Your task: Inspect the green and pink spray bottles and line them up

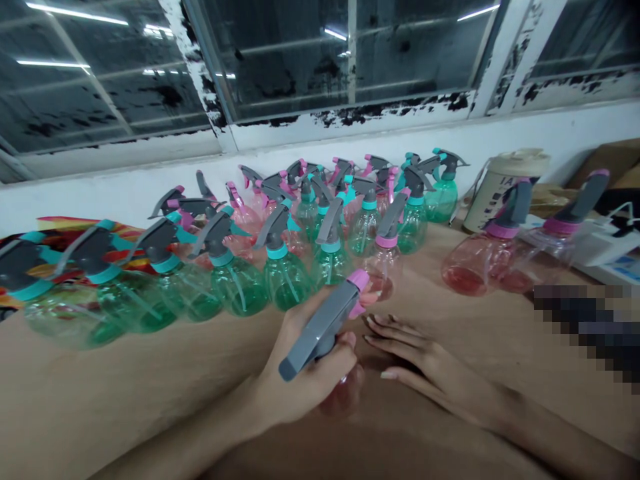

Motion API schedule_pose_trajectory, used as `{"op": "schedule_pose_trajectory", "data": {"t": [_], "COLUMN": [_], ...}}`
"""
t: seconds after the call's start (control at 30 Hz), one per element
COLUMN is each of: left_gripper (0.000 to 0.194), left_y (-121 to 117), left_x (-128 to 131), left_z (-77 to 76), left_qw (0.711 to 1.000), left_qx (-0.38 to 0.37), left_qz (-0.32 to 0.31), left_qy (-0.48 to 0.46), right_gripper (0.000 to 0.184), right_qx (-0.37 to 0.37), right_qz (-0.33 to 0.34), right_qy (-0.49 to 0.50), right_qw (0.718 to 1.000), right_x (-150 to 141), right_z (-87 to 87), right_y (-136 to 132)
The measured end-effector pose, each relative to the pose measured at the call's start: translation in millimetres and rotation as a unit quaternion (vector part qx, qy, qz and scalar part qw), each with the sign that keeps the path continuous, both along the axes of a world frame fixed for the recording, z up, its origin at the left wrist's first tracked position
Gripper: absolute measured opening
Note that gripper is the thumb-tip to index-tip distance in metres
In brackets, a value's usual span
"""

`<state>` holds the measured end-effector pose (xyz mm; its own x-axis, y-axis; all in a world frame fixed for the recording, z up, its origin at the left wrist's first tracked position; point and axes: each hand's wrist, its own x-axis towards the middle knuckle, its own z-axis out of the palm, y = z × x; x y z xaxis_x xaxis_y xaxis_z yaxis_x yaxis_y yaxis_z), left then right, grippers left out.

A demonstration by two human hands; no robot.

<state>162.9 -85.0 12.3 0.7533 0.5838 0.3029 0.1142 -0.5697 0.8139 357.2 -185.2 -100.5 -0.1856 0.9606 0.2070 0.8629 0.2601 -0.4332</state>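
Note:
My left hand [310,367] is wrapped round the neck of a pink spray bottle [345,393] with a grey and pink trigger head. That bottle stands near the front of the table, its lower body partly hidden by my fingers. To the right, my right hand [420,357] hovers over or rests on the wood, fingers stretched out and holding nothing. Just beyond my hands is another pink spray bottle [385,270]. A row of green spray bottles [287,280] with turquoise collars runs off to the left.
More pink and green spray bottles crowd toward the white wall [575,127] under the windows. Two pink spray bottles [470,267] stand at the right. Behind them are a cream cylindrical container [505,187] and a white device [600,247]. A colourful cloth [125,237] lies at the left.

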Motion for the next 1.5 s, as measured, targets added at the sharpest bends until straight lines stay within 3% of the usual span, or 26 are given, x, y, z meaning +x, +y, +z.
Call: {"op": "schedule_pose_trajectory", "data": {"t": [0.33, 0.6, 0.77, 0.93, 1.17, 1.5], "left_gripper": [0.005, 0.009, 0.009, 0.006, 0.008, 0.012], "left_y": [4.0, 2.8, 5.8, 5.1, 2.5, 2.4], "left_x": [-3.3, -5.9, -5.3, -2.1, -1.7, -0.6], "left_z": [4.8, 8.6, 3.6, -1.2, -2.8, -0.3], "left_qw": [0.999, 0.999, 1.000, 0.998, 0.998, 0.999], "left_qx": [0.034, -0.002, 0.008, -0.016, -0.035, -0.008], "left_qz": [0.004, -0.035, 0.021, 0.060, 0.047, 0.041], "left_qy": [0.013, 0.000, 0.006, -0.024, -0.008, 0.005], "right_gripper": [0.044, 0.045, 0.046, 0.046, 0.045, 0.044], "right_qx": [-0.009, -0.032, -0.029, 0.008, 0.058, 0.094], "right_qz": [-0.011, -0.016, -0.019, -0.033, -0.044, -0.060], "right_qy": [0.012, 0.008, -0.001, 0.011, -0.019, -0.090], "right_qw": [1.000, 0.999, 0.999, 0.999, 0.997, 0.990], "right_x": [-0.6, -1.0, -0.8, -0.3, 1.9, 0.0], "right_z": [2.3, 4.3, 1.7, -5.7, -10.1, -6.1], "right_y": [0.3, -0.7, -1.2, -1.3, -2.3, -2.9]}}
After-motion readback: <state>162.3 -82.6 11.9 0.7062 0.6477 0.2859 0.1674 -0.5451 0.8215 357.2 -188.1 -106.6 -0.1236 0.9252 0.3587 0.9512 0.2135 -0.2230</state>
